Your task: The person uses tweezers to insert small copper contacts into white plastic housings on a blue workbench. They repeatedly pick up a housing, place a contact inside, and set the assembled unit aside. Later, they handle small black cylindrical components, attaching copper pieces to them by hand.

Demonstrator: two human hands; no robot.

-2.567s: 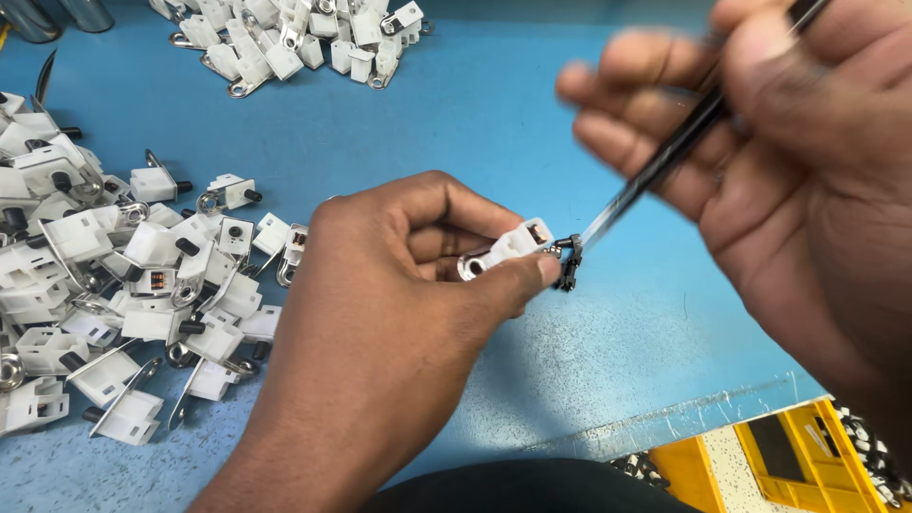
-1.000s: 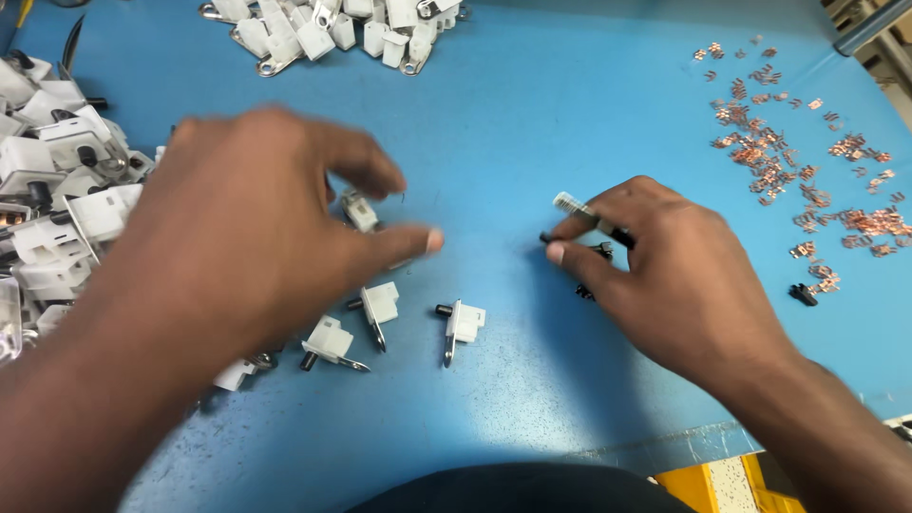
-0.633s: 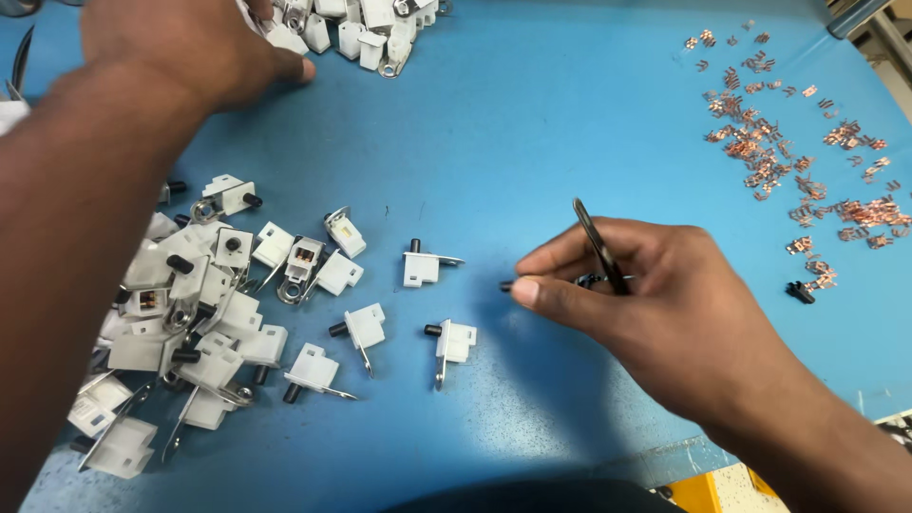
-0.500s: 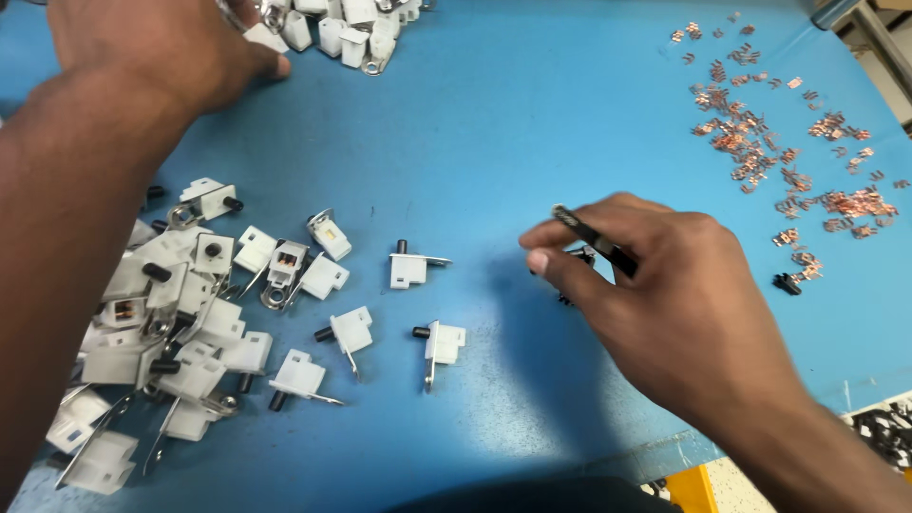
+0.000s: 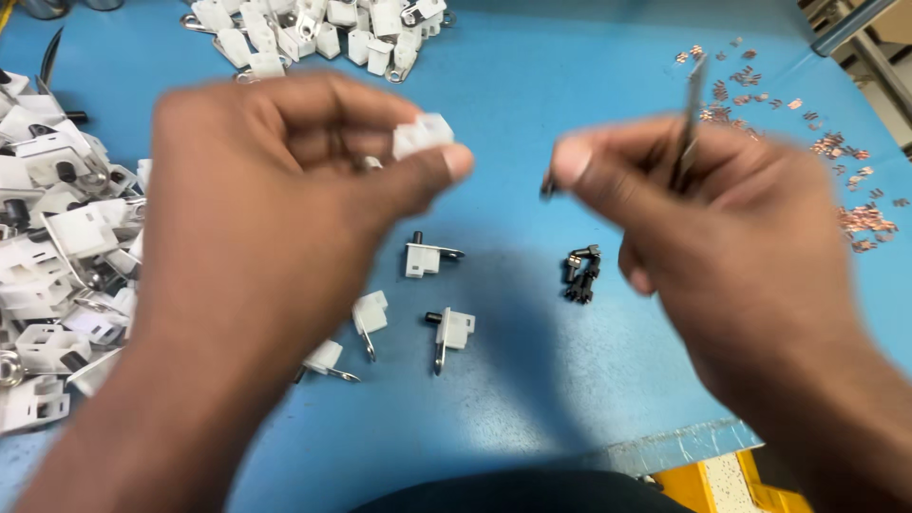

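Both hands are now raised mid-frame, blurred by motion. Left hand (image 5: 285, 180) is pinching a white part (image 5: 423, 136) between thumb and fingers, upper centre. Right hand (image 5: 722, 218) is closing around a thin dark tool (image 5: 692, 114), its tip hard to make out. Left pile (image 5: 47, 237) is running off the edge.

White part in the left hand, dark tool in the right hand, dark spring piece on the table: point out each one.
White part (image 5: 424, 134), head view, its upper block.
Tool (image 5: 688, 119), head view, mid shaft.
Spring piece (image 5: 581, 275), head view, its middle.
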